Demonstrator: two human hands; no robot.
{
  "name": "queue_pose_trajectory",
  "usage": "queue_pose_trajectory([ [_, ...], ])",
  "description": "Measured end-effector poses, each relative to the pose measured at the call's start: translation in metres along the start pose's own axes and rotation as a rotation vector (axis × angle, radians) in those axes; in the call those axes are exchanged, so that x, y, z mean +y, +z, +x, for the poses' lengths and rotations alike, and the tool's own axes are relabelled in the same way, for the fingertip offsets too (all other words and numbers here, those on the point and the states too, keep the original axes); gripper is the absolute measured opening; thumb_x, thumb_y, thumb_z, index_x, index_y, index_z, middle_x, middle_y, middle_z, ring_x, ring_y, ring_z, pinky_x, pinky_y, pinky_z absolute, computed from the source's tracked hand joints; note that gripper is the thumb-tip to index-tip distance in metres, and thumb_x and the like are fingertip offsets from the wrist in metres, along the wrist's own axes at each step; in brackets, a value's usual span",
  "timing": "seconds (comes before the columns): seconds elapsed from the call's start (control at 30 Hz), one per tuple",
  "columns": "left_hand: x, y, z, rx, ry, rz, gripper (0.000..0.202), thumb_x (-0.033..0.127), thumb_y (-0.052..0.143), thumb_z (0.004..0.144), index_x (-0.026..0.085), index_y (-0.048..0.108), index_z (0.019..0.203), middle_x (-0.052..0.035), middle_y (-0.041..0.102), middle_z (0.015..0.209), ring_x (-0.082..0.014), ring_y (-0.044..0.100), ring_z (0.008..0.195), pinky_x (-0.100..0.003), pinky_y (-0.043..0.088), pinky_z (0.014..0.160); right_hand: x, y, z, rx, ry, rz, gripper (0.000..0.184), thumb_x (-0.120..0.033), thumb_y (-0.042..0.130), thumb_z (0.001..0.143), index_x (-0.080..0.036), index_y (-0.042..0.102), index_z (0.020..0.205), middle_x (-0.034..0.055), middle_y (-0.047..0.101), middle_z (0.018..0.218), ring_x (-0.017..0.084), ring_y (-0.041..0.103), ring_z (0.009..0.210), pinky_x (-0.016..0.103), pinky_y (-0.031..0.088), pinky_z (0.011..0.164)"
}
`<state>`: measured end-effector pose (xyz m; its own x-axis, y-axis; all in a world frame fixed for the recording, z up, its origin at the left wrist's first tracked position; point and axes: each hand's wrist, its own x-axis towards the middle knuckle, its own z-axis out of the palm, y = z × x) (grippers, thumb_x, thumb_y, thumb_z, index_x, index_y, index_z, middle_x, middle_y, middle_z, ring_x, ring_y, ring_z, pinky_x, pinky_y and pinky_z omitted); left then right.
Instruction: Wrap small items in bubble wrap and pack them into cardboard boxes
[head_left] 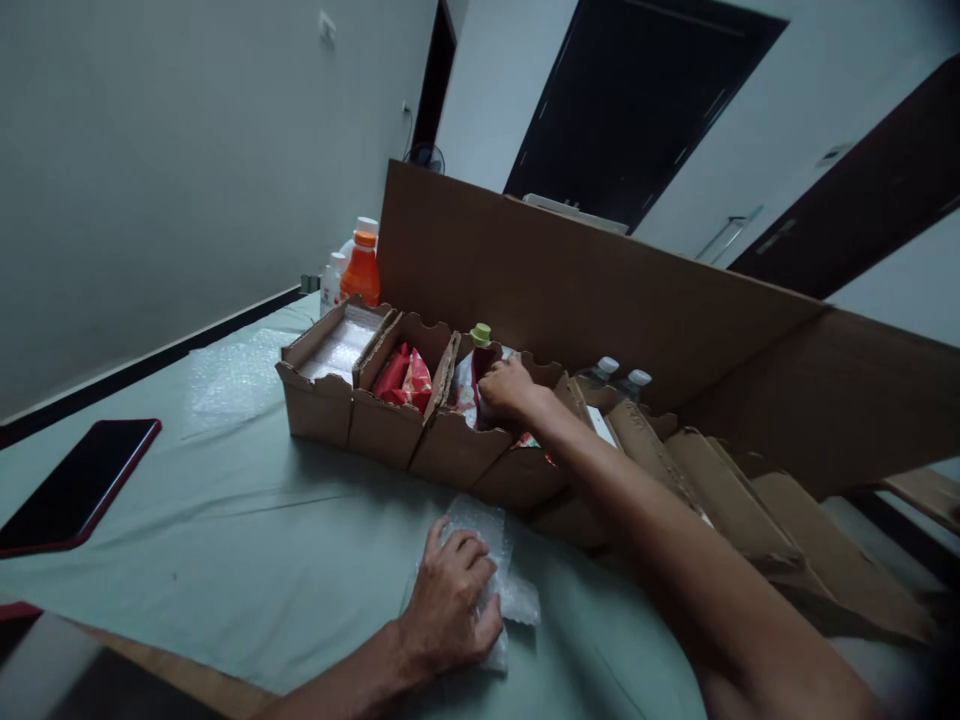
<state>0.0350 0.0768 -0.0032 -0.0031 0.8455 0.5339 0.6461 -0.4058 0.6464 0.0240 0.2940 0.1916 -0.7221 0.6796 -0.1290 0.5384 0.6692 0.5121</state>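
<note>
My left hand (454, 600) rests on the table with curled fingers gripping a crumpled piece of bubble wrap (480, 525). Further off, my right hand (506, 388) reaches into the third cardboard compartment (454, 455) from the left. Its fingers are bent closed beside a white and dark red patterned packet (466, 388); the fingertips are hidden, so what they hold I cannot make out. One compartment to the left holds red packets (405, 378). The leftmost compartment contains folded bubble wrap (345, 340).
A tall cardboard panel (525, 265) stands behind the compartments, which continue rightward under my right forearm. An orange bottle (361, 272) stands at the back left. Flat bubble wrap (232, 375) and a dark tablet-like device (79, 485) lie on the green tablecloth (247, 560).
</note>
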Motion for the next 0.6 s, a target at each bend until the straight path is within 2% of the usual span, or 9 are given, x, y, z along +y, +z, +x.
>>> queue_pose_trajectory([
  [0.1,0.000,0.000,0.001,0.012,-0.004,-0.021,0.025,0.019,0.063,0.073,0.022,0.067,0.098,-0.0053,0.072,0.101,-0.0278,0.062,0.108,-0.060,0.030,0.116,0.005,-0.001,-0.003,0.037,0.039,0.013,0.017,-0.014,0.061,0.081,-0.014,0.077,0.086,0.0148,0.076,0.095,0.025,0.061,0.095,0.037,0.032,0.084],
  [0.17,0.001,0.000,0.001,0.020,-0.004,-0.022,0.032,0.019,0.061,0.072,0.022,0.066,0.103,-0.0062,0.071,0.105,-0.0283,0.062,0.109,-0.060,0.029,0.116,0.018,-0.011,-0.030,0.109,0.114,0.005,0.024,-0.014,0.054,0.086,-0.012,0.076,0.092,0.0169,0.075,0.103,0.028,0.059,0.103,0.041,0.031,0.088],
  [0.23,0.002,-0.003,0.001,0.058,0.010,0.011,0.044,0.020,0.060,0.073,0.022,0.062,0.117,-0.0100,0.068,0.118,-0.0308,0.059,0.117,-0.061,0.029,0.115,0.028,-0.021,-0.074,0.292,0.213,0.016,0.027,-0.018,0.049,0.090,-0.013,0.073,0.100,0.0169,0.072,0.112,0.031,0.055,0.112,0.044,0.029,0.093],
  [0.27,0.003,-0.004,0.001,0.101,0.026,0.036,0.052,0.021,0.060,0.074,0.021,0.057,0.126,-0.0128,0.064,0.127,-0.0326,0.056,0.123,-0.062,0.029,0.115,0.029,-0.023,-0.100,0.458,0.259,0.051,0.026,-0.021,0.048,0.092,-0.015,0.072,0.101,0.0143,0.072,0.113,0.031,0.055,0.113,0.044,0.030,0.094],
  [0.33,0.004,-0.010,0.000,0.232,0.081,0.074,0.065,0.029,0.057,0.080,0.019,0.042,0.143,-0.0181,0.050,0.146,-0.0354,0.045,0.137,-0.063,0.027,0.116,0.019,-0.015,-0.151,0.757,0.288,0.147,0.025,-0.021,0.048,0.092,-0.019,0.069,0.105,0.0097,0.073,0.111,0.028,0.059,0.107,0.043,0.032,0.094],
  [0.37,0.005,-0.013,-0.001,0.311,0.118,0.080,0.068,0.034,0.053,0.085,0.018,0.035,0.148,-0.0197,0.041,0.152,-0.0358,0.039,0.142,-0.063,0.026,0.116,0.007,-0.005,-0.174,0.813,0.268,0.190,0.024,-0.020,0.048,0.093,-0.019,0.068,0.106,0.0093,0.074,0.108,0.028,0.060,0.105,0.043,0.034,0.093],
  [0.43,0.005,-0.020,-0.002,0.458,0.193,0.075,0.069,0.044,0.043,0.094,0.016,0.023,0.154,-0.0213,0.027,0.160,-0.0356,0.031,0.147,-0.062,0.024,0.118,-0.027,0.027,-0.209,0.778,0.208,0.246,0.021,-0.019,0.052,0.092,-0.019,0.067,0.106,0.0092,0.075,0.103,0.028,0.062,0.100,0.043,0.035,0.092],
  [0.5,0.006,-0.026,-0.002,0.530,0.255,0.082,0.069,0.051,0.036,0.098,0.014,0.023,0.154,-0.0228,0.025,0.160,-0.0358,0.028,0.148,-0.061,0.022,0.118,-0.063,0.063,-0.228,0.603,0.119,0.343,0.024,-0.015,0.055,0.088,-0.020,0.068,0.107,0.0079,0.075,0.105,0.028,0.062,0.102,0.043,0.037,0.093],
  [0.6,0.007,-0.027,0.001,0.374,0.210,0.111,0.047,0.041,0.043,0.098,0.018,0.047,0.139,-0.0174,0.058,0.136,-0.0324,0.048,0.135,-0.062,0.019,0.118,-0.088,0.095,-0.237,0.332,-0.124,0.513,0.034,-0.009,0.058,0.080,-0.021,0.069,0.109,0.0061,0.075,0.109,0.025,0.064,0.104,0.042,0.039,0.098],
])
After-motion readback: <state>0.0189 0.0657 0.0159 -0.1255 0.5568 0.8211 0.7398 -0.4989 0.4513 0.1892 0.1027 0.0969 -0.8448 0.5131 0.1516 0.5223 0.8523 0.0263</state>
